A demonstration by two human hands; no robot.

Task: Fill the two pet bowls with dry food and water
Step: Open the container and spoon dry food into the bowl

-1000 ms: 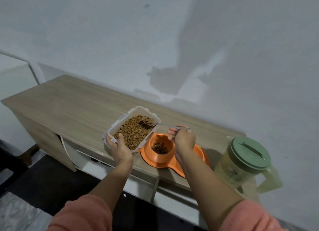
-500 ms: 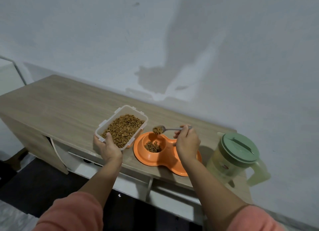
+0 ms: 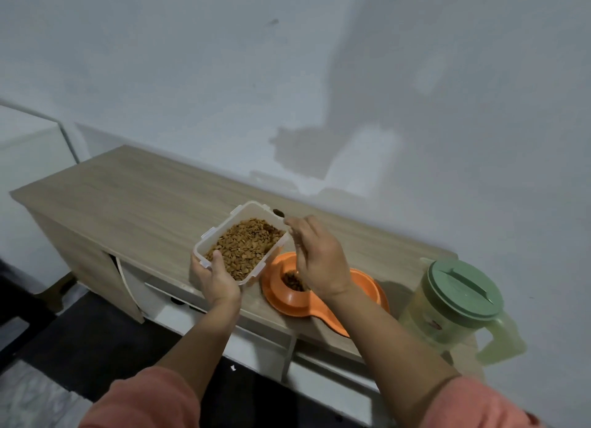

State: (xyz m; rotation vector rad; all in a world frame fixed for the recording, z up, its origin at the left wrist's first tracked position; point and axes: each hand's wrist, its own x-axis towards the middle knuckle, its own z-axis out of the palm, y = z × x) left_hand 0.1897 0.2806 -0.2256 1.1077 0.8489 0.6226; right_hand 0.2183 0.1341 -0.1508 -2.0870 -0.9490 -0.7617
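Two hands at a clear food container (image 3: 244, 248) over an orange double pet bowl (image 3: 361, 288).

The container's long axis runs from 7 to 1 o'clock; the left hand (image 3: 217, 282) clasps its near corner, holding it tilted above the cabinet top (image 3: 134, 210). The right hand (image 3: 319, 258), fingers curled, reaches its far edge; what it holds cannot be told. Kibble (image 3: 292, 280) lies in the bowl's left well. At 3 o'clock stands a green-lidded pitcher (image 3: 457, 303), its label unreadable.
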